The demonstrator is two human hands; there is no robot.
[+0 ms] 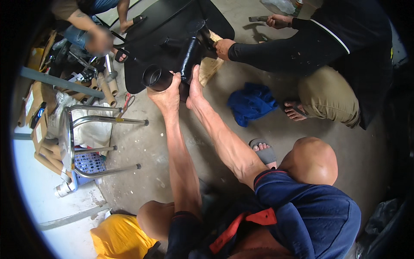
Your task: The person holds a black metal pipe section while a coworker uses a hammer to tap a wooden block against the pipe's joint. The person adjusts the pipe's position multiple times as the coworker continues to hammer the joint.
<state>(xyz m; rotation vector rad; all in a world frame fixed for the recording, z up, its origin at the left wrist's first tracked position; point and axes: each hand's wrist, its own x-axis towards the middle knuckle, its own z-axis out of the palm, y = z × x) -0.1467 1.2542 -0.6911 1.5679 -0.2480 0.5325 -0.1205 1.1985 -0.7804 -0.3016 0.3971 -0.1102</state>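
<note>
A black tubular metal piece [188, 54] with a round open end [154, 76] lies over a black panel [140, 41]. My left hand [166, 98] closes around the tube beside that open end, its thumb on top. Against the tube's near side, my right hand [195, 90] grips it, with most of its fingers hidden. Across from me, a co-worker's hand [224, 48] holds a wooden block [214, 39] against the tube's far part. That person's other hand [278, 20] grips a hammer [258, 19]. A second piece of wood [210, 71] lies beneath the tube.
A blue cloth [251, 103] lies on the floor to the right. On the left a metal stool [67, 136] lies on its side, near cardboard tubes [105, 88] and a blue basket [89, 163]. Another person [88, 32] is at the far left. Yellow fabric [120, 237] sits near me.
</note>
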